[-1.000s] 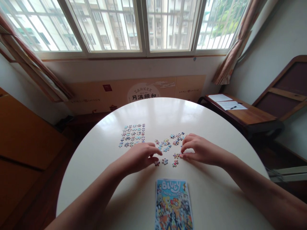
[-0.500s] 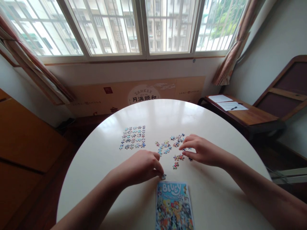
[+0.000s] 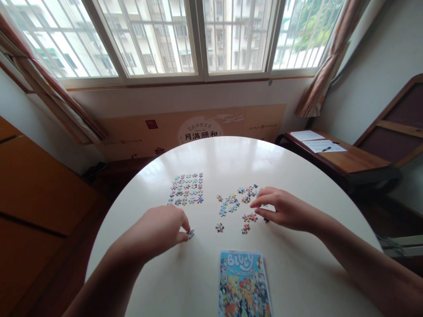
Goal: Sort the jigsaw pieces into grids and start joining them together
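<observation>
My left hand (image 3: 157, 230) pinches a small jigsaw puzzle piece (image 3: 191, 234) between thumb and fingertips, just above the white table. In front of this hand lies a block of puzzle pieces (image 3: 187, 187) set out in neat, spaced rows; the hand hides part of its nearest row. Over the right side of the loose puzzle pieces (image 3: 228, 204) is my right hand (image 3: 282, 208), thumb and forefinger curved with a gap between them. Pieces show around and beneath its fingers. A separate puzzle piece (image 3: 220, 227) lies between the two hands.
A flat, colourful "Bluey" picture (image 3: 244, 281) lies near me on the round white table (image 3: 297, 264). Beyond the table's right edge stands a wooden bench (image 3: 360, 152) bearing papers (image 3: 325, 145) and a pen. A printed cardboard panel (image 3: 231, 123) leans below the window.
My left hand has moved left, away from the picture, carrying a puzzle piece. A puzzle piece between the hands is now uncovered. My right hand stays over the loose pieces; the view has shifted slightly.
</observation>
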Available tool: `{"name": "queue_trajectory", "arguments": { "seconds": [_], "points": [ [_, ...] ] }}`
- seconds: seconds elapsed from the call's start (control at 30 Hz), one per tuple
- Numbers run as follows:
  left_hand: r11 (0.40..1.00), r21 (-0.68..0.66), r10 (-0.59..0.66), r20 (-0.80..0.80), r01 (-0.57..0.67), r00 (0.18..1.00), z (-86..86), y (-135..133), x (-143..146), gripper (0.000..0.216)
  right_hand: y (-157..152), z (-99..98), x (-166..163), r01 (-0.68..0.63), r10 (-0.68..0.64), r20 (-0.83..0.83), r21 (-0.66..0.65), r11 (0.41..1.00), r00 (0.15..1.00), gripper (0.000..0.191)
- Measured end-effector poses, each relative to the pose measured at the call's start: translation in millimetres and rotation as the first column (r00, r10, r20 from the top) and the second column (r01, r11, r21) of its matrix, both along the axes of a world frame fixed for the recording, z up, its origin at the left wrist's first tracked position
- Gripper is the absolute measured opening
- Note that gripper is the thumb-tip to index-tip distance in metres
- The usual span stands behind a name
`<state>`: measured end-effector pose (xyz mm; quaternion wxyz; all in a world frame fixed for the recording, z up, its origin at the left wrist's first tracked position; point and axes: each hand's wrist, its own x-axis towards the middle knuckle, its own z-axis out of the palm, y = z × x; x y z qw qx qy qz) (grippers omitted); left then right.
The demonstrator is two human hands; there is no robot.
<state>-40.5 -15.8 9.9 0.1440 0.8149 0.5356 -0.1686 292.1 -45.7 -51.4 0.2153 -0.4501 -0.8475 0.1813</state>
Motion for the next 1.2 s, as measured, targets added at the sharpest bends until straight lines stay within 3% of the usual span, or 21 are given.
{"name": "queue_trajectory", "arguments": {
  "seconds": [0.17, 0.37, 0.57, 0.7, 0.87, 1.1, 1.2],
  "points": [
    [0.985, 0.044, 0.169, -0.093, -0.166, 0.981, 3.8, 19, -19, 0.021, -1, 2.1, 0, -0.003, 0.003, -0.011, -0.008, 1.000, 1.000, 0.019],
    [0.945, 0.133, 0.309, -0.073, -0.298, 0.948, -2.3, 38, -50, 0.035, -2, 5.6, -1, 0.024, -0.024, -0.001, -0.014, 1.000, 1.000, 0.020],
    [0.970, 0.022, 0.243, -0.093, -0.242, 0.966, -5.6, 45, -43, 0.032, -3, 5.4, 0, 0.025, -0.025, -0.004, -0.013, 1.000, 1.000, 0.021],
    [0.959, -0.046, 0.273, -0.113, -0.280, 0.955, -12.2, 53, -48, 0.033, -3, 4.4, 1, 0.021, -0.021, -0.001, -0.011, 1.000, 1.000, 0.022],
    [0.948, -0.045, 0.309, -0.085, -0.314, 0.947, -14.1, 57, -62, 0.031, -2, 3.6, 1, 0.020, -0.020, 0.010, -0.019, 1.000, 1.000, 0.023],
    [0.961, -0.095, 0.258, -0.038, -0.261, 0.965, -9.5, 48, -47, 0.042, -2, 1.9, 1, 0.010, -0.011, -0.035, -0.030, 1.000, 0.999, 0.023],
    [0.953, -0.111, 0.277, -0.045, -0.280, 0.960, -14.6, 54, -55, 0.039, -2, 1.4, 1, 0.016, -0.018, -0.041, -0.041, 0.999, 0.999, 0.023]
  ]
}}
